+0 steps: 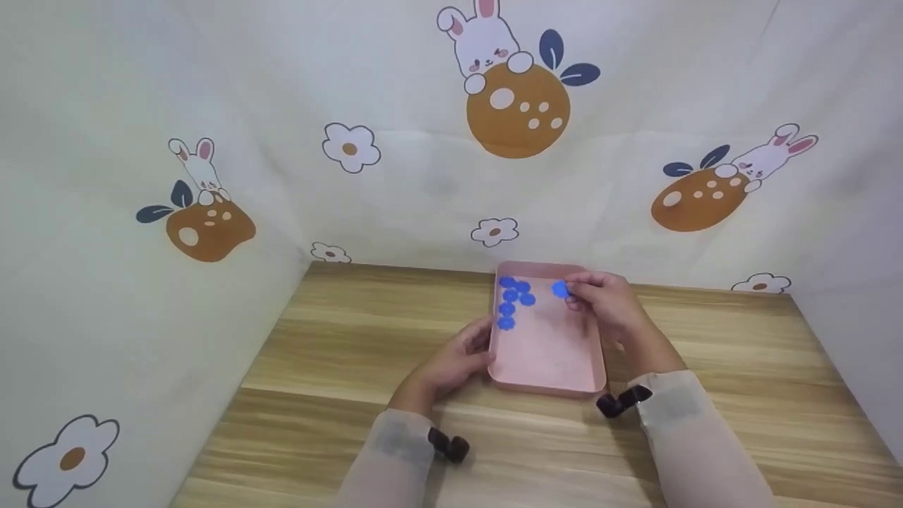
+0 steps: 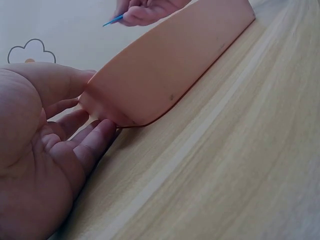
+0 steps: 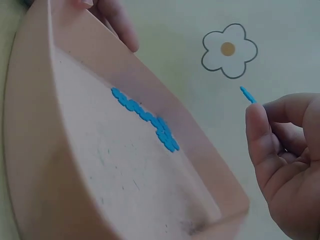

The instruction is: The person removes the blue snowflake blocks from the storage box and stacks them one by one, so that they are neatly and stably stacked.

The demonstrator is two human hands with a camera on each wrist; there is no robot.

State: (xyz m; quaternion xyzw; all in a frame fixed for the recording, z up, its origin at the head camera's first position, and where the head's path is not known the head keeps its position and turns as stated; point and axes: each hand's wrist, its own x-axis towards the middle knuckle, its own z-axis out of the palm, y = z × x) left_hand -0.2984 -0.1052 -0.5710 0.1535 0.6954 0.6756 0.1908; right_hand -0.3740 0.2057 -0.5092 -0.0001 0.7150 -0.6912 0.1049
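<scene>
A shallow pink tray (image 1: 548,390) sits on the wooden table. Inside it, along the left wall, several small flat blue discs with scalloped edges (image 1: 506,309) lie in a line, with a few beside them at the far end. My left hand (image 1: 457,360) grips the tray's left wall, a fingertip over the rim and other fingers against the outside (image 2: 102,135). Above the tray's far right part, my right hand (image 1: 607,303) pinches one more blue scalloped disc (image 1: 560,288) between thumb and fingertips. That disc shows edge-on (image 3: 247,94) in the right wrist view.
A pale cloth backdrop (image 1: 423,190) printed with rabbits, oranges and flowers rises behind the table and on both sides. The tray's far end is close to it. Wood-grain tabletop (image 1: 338,331) extends around the tray. Black wrist cameras (image 1: 623,401) are on both sleeves.
</scene>
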